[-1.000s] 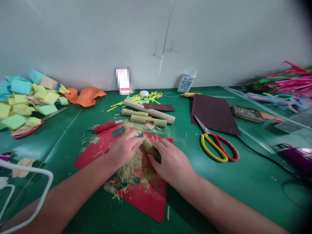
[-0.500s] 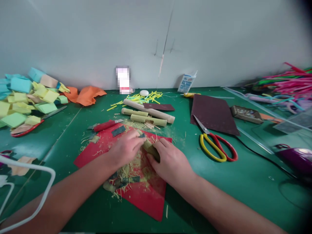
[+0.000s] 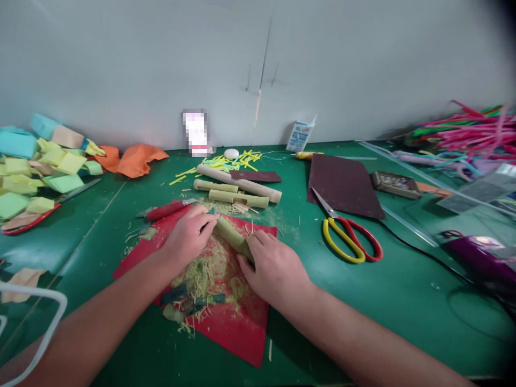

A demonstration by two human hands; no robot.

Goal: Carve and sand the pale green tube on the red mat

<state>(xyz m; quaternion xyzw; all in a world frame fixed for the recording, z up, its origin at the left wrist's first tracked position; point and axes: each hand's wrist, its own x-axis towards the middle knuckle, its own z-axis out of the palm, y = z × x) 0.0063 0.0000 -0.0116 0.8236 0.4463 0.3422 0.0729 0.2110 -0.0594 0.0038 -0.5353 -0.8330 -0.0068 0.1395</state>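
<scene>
A short greenish bamboo stick (image 3: 230, 236) lies slanted on a red mat (image 3: 237, 328) covered in pale shavings. My right hand (image 3: 274, 269) is closed round the stick's near end and pins it to the mat. My left hand (image 3: 187, 236) is closed at the stick's far end, pinching a small dark piece (image 3: 210, 212) against it; I cannot make out what the piece is. Dark scraps lie among the shavings (image 3: 205, 274) near the mat's front.
Behind the mat lie a red-handled knife (image 3: 169, 208), two bamboo pieces (image 3: 237, 198) and a wooden dowel (image 3: 237, 183). Yellow-and-red scissors (image 3: 346, 239) and a brown sheet (image 3: 342, 185) sit to the right. Coloured paper squares (image 3: 36, 172) are piled left, pink strips (image 3: 471, 129) far right.
My left hand has slid up the stick toward its far end, baring more of the stick. The view has shifted slightly to the right.
</scene>
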